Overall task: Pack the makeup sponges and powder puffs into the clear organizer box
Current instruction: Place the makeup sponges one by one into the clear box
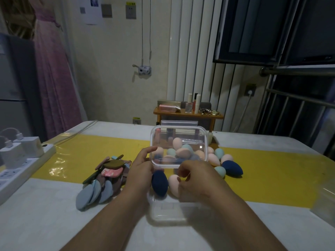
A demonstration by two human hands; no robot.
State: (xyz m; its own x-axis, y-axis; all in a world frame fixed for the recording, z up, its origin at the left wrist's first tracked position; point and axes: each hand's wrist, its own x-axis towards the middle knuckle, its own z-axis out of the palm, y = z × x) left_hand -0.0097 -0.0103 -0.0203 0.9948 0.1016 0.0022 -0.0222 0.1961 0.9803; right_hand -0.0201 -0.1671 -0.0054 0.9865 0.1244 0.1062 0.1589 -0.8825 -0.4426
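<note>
two hands are busy here and neither grip looks secure to me. largest first: the table with its yellow runner carries everything. above its middle i hold what i take to be the clear lid, tilted up so that i see sponges through it; the box itself, as far as i can tell, sits low and near me, half hidden under my wrists and blurred. if that reading is wrong and the raised piece is the box, tipping it this far could spill whatever is inside. the puffs lie in a loose fanned heap to the left, well apart from the box, none packed. the sponges cluster behind and beside the lid, with a navy sponge and a pink sponge just beyond my hands. my left hand pinches the lid's near left corner, thumb on top, fingers curled under. my right hand is loosely curled at the lid's near edge; whether it grips the rim i cannot tell. smooth plastic held by one corner could swing or slip, knock the egg-shaped sponges rolling off the table, or drop onto the box.
</note>
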